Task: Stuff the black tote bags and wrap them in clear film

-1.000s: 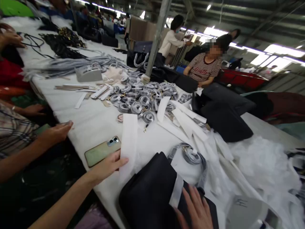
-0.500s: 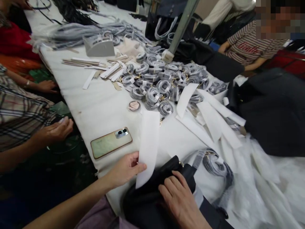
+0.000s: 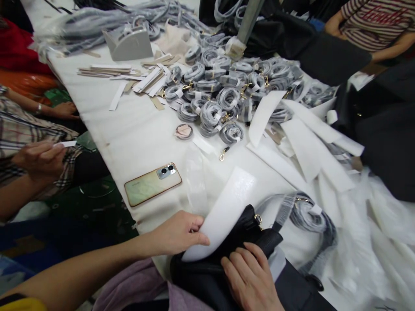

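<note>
My left hand (image 3: pixel 177 233) pinches the lower end of a white foam strip (image 3: pixel 227 211), which curves up over the edge of a black bag (image 3: pixel 259 242) at the table's near edge. My right hand (image 3: pixel 251 278) lies on top of that bag with its fingers curled against the leather, pressing it down. A gold clasp shows at the bag's top corner. Just right of the bag lies a coiled grey strap (image 3: pixel 308 216) on white wrapping.
A gold phone (image 3: pixel 152 184) lies left of my hands on the white table (image 3: pixel 136 138). A heap of coiled grey straps (image 3: pixel 223 90) and loose white strips (image 3: pixel 304 147) fills the middle. Another person's hand (image 3: pixel 40 157) holds a strip at left; a striped-shirted person (image 3: pixel 376 21) sits opposite.
My left hand has swung the white strip from upright to slanting right over the bag. My right hand slid down the bag. The view tilted further down; the neighbour's hand rose.
</note>
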{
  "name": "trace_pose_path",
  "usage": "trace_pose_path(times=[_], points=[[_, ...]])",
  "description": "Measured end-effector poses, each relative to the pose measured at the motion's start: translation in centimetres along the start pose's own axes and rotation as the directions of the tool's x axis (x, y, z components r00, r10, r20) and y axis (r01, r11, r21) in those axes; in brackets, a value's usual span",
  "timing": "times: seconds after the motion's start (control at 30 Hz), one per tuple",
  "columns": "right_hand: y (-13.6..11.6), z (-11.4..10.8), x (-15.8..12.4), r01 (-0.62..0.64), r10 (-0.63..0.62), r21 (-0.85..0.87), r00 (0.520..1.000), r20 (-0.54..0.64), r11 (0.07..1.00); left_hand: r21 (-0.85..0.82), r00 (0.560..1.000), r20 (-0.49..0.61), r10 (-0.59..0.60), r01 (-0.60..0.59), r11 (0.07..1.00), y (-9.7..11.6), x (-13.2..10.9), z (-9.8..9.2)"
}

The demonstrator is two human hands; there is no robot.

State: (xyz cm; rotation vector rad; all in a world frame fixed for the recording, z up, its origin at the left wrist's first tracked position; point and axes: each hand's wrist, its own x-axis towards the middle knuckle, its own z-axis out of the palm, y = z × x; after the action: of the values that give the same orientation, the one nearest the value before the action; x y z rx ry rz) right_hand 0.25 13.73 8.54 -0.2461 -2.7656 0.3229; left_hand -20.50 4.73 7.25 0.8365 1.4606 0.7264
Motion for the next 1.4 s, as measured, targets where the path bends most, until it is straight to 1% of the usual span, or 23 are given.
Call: trace_pose_path(times=[0.1, 0.17, 0.3, 0.43, 0.5, 0.6, 0.7, 0.8, 0.87, 0.9, 0.93, 0.97, 1.0, 1.07, 1.13, 1.17, 1.2, 1.23, 1.27, 1.3, 1.33, 1.37, 1.4], points=[[0.0, 0.2, -0.2, 0.002, -0.002, 0.010, 1.000, -0.015, 1.000, 0.187, 1.000, 0.018, 0.020, -0.023, 0.982, 0.7, 0.2, -0.2], [0.0, 0.4, -0.3, 0.001, -0.001, 0.010, 1.000, -0.017, 1.000, 0.278, 0.999, 0.036, 0.038, -0.046, 0.959, 1.3, 0.4, -0.3], [0.1, 0.6, -0.6, 0.002, -0.002, 0.028, 1.000, -0.007, 1.000, 0.417, 0.993, 0.086, 0.078, -0.107, 0.902, 1.7, 0.8, -0.2], [0.3, 0.8, -0.7, 0.016, -0.015, 0.030, 1.000, -0.021, 0.999, 0.511, 0.985, 0.139, 0.103, -0.160, 0.845, 1.4, 0.9, 0.1], [0.2, 0.9, -0.6, 0.027, -0.026, 0.016, 0.999, -0.040, 1.000, 0.568, 0.980, 0.165, 0.110, -0.186, 0.801, 1.3, 0.8, 0.5], [0.0, 0.9, -0.6, 0.048, -0.048, -0.007, 0.998, -0.034, 0.999, 0.692, 0.975, 0.196, 0.104, -0.213, 0.690, 1.2, 0.8, 1.1], [-0.1, 0.5, -0.4, 0.070, -0.069, -0.034, 0.997, 0.025, 0.997, 0.787, 0.974, 0.212, 0.082, -0.220, 0.576, 1.1, 0.7, 1.7], [0.5, -0.5, 0.7, 0.107, -0.099, -0.063, 0.988, 0.116, 0.992, 0.843, 0.967, 0.244, 0.070, -0.248, 0.478, 0.8, 0.8, 2.3], [1.4, -1.2, 1.8, 0.152, -0.131, -0.097, 0.972, 0.197, 0.984, 0.862, 0.964, 0.258, 0.061, -0.258, 0.436, 0.5, 0.8, 2.6], [1.9, -1.5, 2.3, 0.176, -0.146, -0.114, 0.961, 0.233, 0.978, 0.864, 0.965, 0.256, 0.060, -0.256, 0.433, 0.2, 0.8, 2.7], [2.5, -1.6, 2.8, 0.197, -0.159, -0.124, 0.951, 0.264, 0.973, 0.861, 0.967, 0.249, 0.060, -0.249, 0.444, 0.0, 0.9, 2.8], [3.0, -1.5, 3.1, 0.212, -0.169, -0.128, 0.944, 0.284, 0.969, 0.848, 0.970, 0.236, 0.067, -0.239, 0.473, -0.2, 0.9, 2.7], [3.4, -1.3, 3.3, 0.218, -0.174, -0.127, 0.940, 0.293, 0.968, 0.822, 0.972, 0.220, 0.079, -0.228, 0.522, -0.4, 0.8, 2.6], [4.0, -0.6, 3.4, 0.221, -0.180, -0.119, 0.941, 0.286, 0.968, 0.716, 0.974, 0.199, 0.107, -0.219, 0.663, -0.8, 0.4, 2.3], [4.3, 0.2, 3.1, 0.206, -0.171, -0.116, 0.950, 0.260, 0.972, 0.553, 0.978, 0.165, 0.132, -0.202, 0.808, -1.4, -0.3, 2.0], [4.3, 0.5, 3.0, 0.195, -0.163, -0.114, 0.956, 0.244, 0.974, 0.476, 0.983, 0.118, 0.143, -0.182, 0.860, -1.9, -0.8, 2.1], [4.4, 0.8, 2.9, 0.183, -0.155, -0.111, 0.962, 0.227, 0.977, 0.418, 0.986, 0.056, 0.157, -0.166, 0.893, -2.5, -1.4, 2.3], [4.5, 1.0, 2.9, 0.176, -0.151, -0.107, 0.966, 0.211, 0.979, 0.388, 0.982, -0.020, 0.187, -0.165, 0.907, -3.3, -1.9, 2.7], [4.5, 1.2, 2.9, 0.173, -0.150, -0.102, 0.968, 0.199, 0.980, 0.390, 0.965, -0.099, 0.242, -0.186, 0.902, -4.2, -2.4, 3.2], [4.6, 1.4, 2.9, 0.175, -0.155, -0.096, 0.969, 0.191, 0.980, 0.423, 0.933, -0.166, 0.318, -0.224, 0.878, -5.2, -2.7, 3.8], [4.8, 1.5, 2.9, 0.182, -0.164, -0.086, 0.968, 0.188, 0.979, 0.474, 0.887, -0.210, 0.411, -0.275, 0.836, -6.2, -2.9, 4.5], [4.9, 1.6, 2.9, 0.187, -0.171, -0.075, 0.967, 0.187, 0.979, 0.533, 0.828, -0.235, 0.510, -0.329, 0.780, -7.1, -2.9, 5.2], [5.0, 1.8, 2.9, 0.188, -0.174, -0.061, 0.967, 0.185, 0.980, 0.587, 0.759, -0.254, 0.600, -0.372, 0.719, -7.9, -2.8, 5.8]])
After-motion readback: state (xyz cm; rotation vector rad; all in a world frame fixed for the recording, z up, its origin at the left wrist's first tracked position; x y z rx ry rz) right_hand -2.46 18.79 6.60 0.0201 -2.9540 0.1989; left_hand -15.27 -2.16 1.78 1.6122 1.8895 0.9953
